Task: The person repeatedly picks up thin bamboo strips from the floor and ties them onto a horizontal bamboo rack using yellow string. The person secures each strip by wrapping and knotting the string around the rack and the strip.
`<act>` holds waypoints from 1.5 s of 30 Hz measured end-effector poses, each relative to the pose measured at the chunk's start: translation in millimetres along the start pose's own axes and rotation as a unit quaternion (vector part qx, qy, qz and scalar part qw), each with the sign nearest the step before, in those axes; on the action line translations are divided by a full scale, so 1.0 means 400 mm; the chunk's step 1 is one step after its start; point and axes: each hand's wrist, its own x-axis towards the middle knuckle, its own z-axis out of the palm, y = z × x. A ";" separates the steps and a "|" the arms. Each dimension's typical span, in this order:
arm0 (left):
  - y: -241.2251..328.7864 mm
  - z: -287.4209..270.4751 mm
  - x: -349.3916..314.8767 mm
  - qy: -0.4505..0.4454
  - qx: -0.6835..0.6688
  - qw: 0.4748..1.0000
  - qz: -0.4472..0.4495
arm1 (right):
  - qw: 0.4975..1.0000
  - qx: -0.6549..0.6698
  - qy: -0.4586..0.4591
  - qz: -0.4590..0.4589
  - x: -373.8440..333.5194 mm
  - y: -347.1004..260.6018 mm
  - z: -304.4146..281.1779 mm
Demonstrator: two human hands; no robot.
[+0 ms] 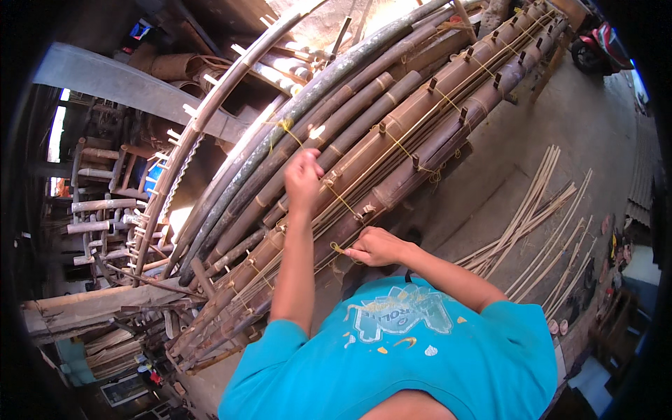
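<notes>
Two long brown bamboo poles run diagonally in front of me, the farther pole (pixel 404 120) and the nearer pole (pixel 394 187), with thin split bamboo strips between them. Short dark pegs (pixel 416 162) stick up along both. Yellow string (pixel 285 124) crosses the poles from peg to peg. My left hand (pixel 303 179), over the farther pole, is closed on this string, whose far end trails over the poles behind. Beside the nearer pole, my right hand (pixel 379 247) pinches a looped end of yellow string between thumb and fingers. Whether both hands hold one length, I cannot tell.
More thick bamboo poles (pixel 360 94) lie behind the pegged pair. A curved pole with pegs (pixel 206 112) rises at the left, near a concrete beam (pixel 140 87). Loose bamboo strips (pixel 521 217) are spread on the floor at right. A red motorbike (pixel 603 45) stands far right.
</notes>
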 end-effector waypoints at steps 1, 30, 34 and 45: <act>-0.008 -0.009 0.052 0.019 0.040 0.999 0.011 | 0.998 -0.041 0.027 -0.031 -0.007 0.012 -0.008; -0.206 -0.434 -0.371 -0.089 0.325 0.940 -0.047 | 0.945 -0.278 0.072 0.158 0.554 -0.154 0.250; -0.251 -0.446 -0.377 -0.038 0.334 0.941 0.040 | 0.958 0.265 0.056 0.092 0.481 -0.283 0.212; -0.020 -0.421 -0.179 -0.003 0.108 0.993 0.039 | 0.998 -0.023 0.055 0.000 0.122 -0.208 0.424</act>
